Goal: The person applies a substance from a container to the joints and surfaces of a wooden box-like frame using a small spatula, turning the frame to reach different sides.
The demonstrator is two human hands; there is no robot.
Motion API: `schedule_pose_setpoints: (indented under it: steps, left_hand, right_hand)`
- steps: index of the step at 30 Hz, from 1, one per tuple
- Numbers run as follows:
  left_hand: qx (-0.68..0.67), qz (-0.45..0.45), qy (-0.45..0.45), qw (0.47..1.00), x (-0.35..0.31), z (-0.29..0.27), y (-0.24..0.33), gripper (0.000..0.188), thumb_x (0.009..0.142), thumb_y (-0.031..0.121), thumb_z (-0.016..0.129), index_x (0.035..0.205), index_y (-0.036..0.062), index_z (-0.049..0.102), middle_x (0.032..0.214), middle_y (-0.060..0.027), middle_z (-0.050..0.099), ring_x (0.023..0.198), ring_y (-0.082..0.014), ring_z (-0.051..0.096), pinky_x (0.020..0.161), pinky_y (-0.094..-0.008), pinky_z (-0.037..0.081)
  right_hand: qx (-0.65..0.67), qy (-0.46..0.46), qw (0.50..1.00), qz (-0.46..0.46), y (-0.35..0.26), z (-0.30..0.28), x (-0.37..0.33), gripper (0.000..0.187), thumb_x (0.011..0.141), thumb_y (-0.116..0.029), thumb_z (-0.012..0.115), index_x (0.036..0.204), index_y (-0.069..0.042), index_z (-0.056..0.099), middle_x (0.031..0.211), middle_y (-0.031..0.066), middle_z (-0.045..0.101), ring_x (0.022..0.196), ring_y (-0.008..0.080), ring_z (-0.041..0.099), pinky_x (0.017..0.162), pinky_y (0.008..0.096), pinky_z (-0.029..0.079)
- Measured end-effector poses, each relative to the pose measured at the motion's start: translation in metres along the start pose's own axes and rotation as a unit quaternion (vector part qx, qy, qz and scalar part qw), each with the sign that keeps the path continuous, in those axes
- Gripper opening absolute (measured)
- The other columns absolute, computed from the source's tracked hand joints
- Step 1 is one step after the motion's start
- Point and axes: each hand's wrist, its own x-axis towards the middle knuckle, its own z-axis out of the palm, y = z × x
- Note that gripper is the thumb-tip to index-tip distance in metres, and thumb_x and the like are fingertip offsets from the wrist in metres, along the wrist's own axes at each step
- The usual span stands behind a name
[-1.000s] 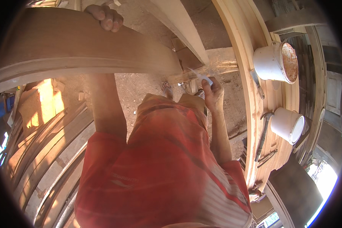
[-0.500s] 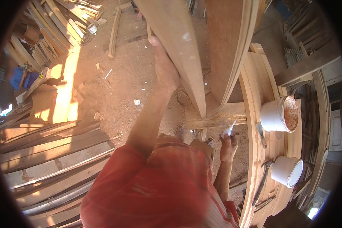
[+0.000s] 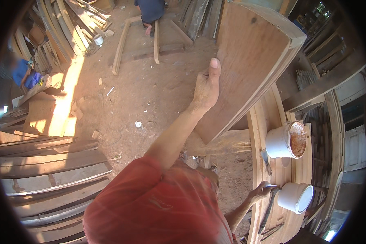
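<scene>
The right hand (image 3: 261, 193), between 4 and 5 o'clock, is now over the plank stack (image 3: 256, 142); half a second ago it was left of it. Its fingers are closed round a small white bottle (image 3: 271, 186), mostly hidden. The left hand (image 3: 207, 87), at 1 o'clock, lies at the left edge of the wooden board (image 3: 254, 61), thumb pointing up; its fingers are hidden, so I cannot tell whether they clamp it. The board stands tilted between 1 and 2 o'clock, its lower end by one timber beam (image 3: 232, 141). Two board faces showed apart before; one broad face shows now.

On the stack are two white buckets: one, stained reddish inside (image 3: 278, 143), at 3 o'clock, the other (image 3: 288, 196) at 4. One scraper (image 3: 266, 162) lies at 4 o'clock and one hammer (image 3: 266, 213) between 4 and 5, just beside the right hand.

Farther off are two people: one in blue (image 3: 20, 75) towards 10 o'clock, one in dark clothing (image 3: 151, 10) just before 12, now showing more fully.
</scene>
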Motion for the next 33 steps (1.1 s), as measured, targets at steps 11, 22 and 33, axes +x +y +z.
schedule_pose_setpoints:
  steps: [11, 22, 33]
  left_hand:
    - [-0.012, 0.030, 0.014, 0.999, 0.011, 0.005, -0.003, 0.070, 0.102, 0.071, 0.038, 0.074, 0.0059, 0.043, 0.075, 0.0021, 0.040, 0.079, -0.0111, 0.039, 0.072, -0.0318, 0.039]
    - [0.038, 0.056, -0.036, 0.997, -0.006, 0.000, 0.000, 0.069, 0.106, 0.064, 0.031, 0.079, 0.0024, 0.045, 0.075, 0.0008, 0.042, 0.078, -0.0121, 0.039, 0.068, -0.0349, 0.038]
    - [-0.033, 0.071, -0.044, 0.996, -0.020, 0.001, -0.002, 0.066, 0.104, 0.065, 0.038, 0.075, 0.0062, 0.045, 0.075, 0.0051, 0.040, 0.077, -0.0092, 0.038, 0.067, -0.0313, 0.037]
  right_hand:
    - [-0.103, 0.052, 0.991, 0.065, 0.083, 0.006, 0.003, 0.050, 0.106, -0.039, 0.052, 0.120, 0.006, 0.067, 0.105, 0.0250, 0.072, 0.092, 0.0365, 0.070, 0.078, 0.0465, 0.052]
    - [-0.154, 0.037, 0.983, 0.093, 0.082, 0.004, -0.013, 0.044, 0.095, -0.037, 0.068, 0.095, 0.007, 0.069, 0.087, 0.0197, 0.064, 0.079, 0.0373, 0.063, 0.071, 0.0494, 0.048]
    - [-0.140, -0.031, 0.986, 0.083, 0.069, -0.004, -0.007, 0.034, 0.090, -0.030, 0.066, 0.099, 0.003, 0.070, 0.097, 0.0227, 0.065, 0.091, 0.0389, 0.064, 0.080, 0.0511, 0.048]
